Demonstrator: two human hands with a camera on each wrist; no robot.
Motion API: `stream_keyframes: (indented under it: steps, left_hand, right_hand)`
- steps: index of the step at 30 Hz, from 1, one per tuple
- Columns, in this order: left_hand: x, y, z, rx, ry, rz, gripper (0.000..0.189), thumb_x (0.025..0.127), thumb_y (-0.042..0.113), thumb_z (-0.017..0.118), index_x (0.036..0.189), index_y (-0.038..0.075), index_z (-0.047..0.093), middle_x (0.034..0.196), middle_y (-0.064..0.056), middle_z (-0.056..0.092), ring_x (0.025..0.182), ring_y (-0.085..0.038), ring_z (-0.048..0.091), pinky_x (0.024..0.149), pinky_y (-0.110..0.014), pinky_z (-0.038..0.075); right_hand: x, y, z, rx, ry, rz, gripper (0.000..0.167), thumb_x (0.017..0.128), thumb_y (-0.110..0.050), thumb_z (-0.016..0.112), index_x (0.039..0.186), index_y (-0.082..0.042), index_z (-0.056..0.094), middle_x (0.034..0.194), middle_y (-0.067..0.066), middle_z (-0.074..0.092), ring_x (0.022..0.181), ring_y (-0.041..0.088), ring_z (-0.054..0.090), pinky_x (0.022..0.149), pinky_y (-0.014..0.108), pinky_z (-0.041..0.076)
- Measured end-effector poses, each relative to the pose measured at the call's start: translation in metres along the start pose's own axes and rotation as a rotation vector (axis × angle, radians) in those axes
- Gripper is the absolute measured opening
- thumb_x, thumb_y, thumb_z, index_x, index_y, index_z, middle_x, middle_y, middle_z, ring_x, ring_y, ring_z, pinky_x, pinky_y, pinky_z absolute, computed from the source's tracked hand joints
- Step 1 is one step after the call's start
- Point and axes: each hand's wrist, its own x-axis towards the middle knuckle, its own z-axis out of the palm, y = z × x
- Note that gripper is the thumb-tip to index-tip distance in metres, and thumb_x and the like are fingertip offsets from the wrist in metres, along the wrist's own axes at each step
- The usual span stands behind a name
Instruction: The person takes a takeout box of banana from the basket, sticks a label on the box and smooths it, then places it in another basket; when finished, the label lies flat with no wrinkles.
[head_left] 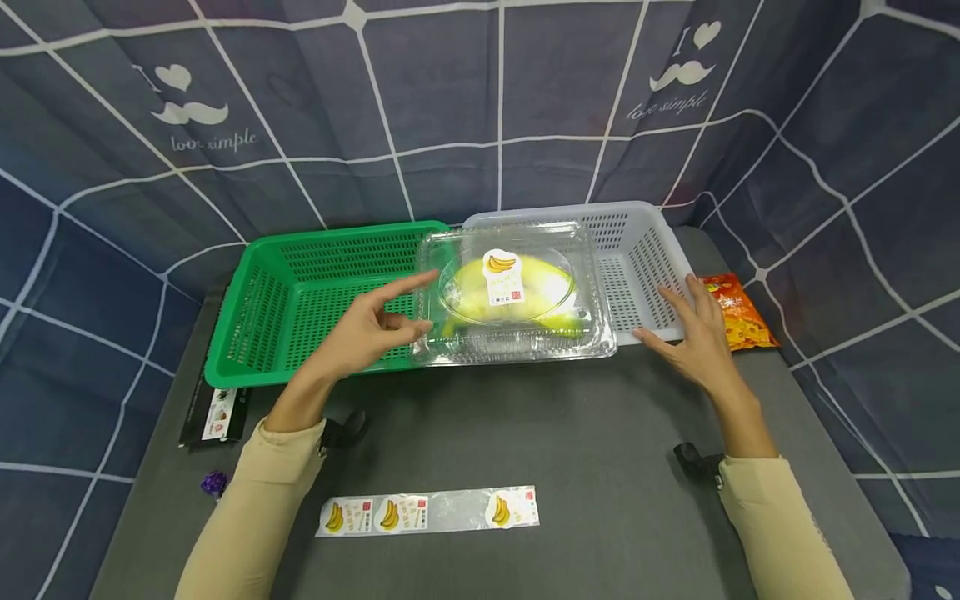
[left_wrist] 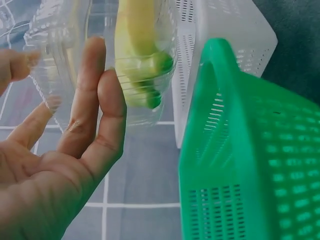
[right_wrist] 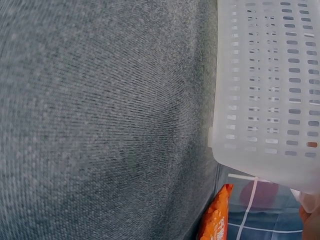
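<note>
A clear plastic clamshell box [head_left: 525, 337] with bananas [head_left: 551, 279] inside lies across the neighbouring rims of a green basket [head_left: 322, 379] and a white basket [head_left: 667, 250]. On its lid is a banana sticker [head_left: 503, 279]. At the box's left side, my left hand [head_left: 360, 329] has index finger and thumb extended, touching its edge; the left wrist view shows the other fingers bent beside the box. My right hand [head_left: 701, 346] rests with spread fingers at the white basket's near right corner. Only a sliver of that hand shows in the right wrist view.
An orange snack packet [head_left: 738, 312] lies right of the white basket. Near the front is a strip of banana stickers [head_left: 442, 510]. A black package [head_left: 197, 417] and a small purple object [head_left: 214, 482] are at left. Patterned curtains enclose the grey table [head_left: 600, 467].
</note>
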Motion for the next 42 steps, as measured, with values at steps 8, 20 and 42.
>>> stream_keyframes:
  steps: [8, 20, 42]
  left_hand:
    - [0.034, 0.002, -0.005, 0.049, 0.024, -0.070, 0.064, 0.094, 0.006, 0.066, 0.152, 0.020, 0.042, 0.153, 0.003, 0.040, 0.066, -0.016, 0.064, 0.050, -0.030, 0.031]
    - [0.083, 0.001, -0.007, 0.061, 0.030, -0.108, 0.064, 0.095, 0.013, 0.067, 0.153, 0.016, 0.039, 0.155, -0.012, 0.031, 0.073, -0.025, 0.070, 0.082, -0.041, 0.054]
    - [0.139, -0.029, 0.042, 0.204, -0.148, -0.254, 0.061, 0.096, 0.015, 0.067, 0.151, 0.014, 0.038, 0.155, -0.020, 0.026, 0.092, -0.038, 0.069, 0.111, -0.048, 0.028]
  right_hand:
    - [0.000, 0.000, 0.000, -0.017, -0.005, -0.011, 0.077, 0.077, -0.037, 0.083, 0.141, -0.005, 0.053, 0.158, 0.024, 0.022, 0.142, 0.049, 0.015, 0.108, 0.068, 0.013]
    - [-0.001, 0.000, 0.000, -0.006, -0.022, 0.036, 0.081, 0.077, -0.036, 0.083, 0.144, -0.005, 0.050, 0.160, 0.020, 0.020, 0.144, 0.047, 0.013, 0.108, 0.067, 0.012]
    - [0.000, 0.004, 0.002, -0.018, -0.002, -0.002, 0.095, 0.078, -0.040, 0.081, 0.153, -0.006, 0.035, 0.158, 0.022, 0.023, 0.143, 0.046, 0.015, 0.107, 0.067, 0.014]
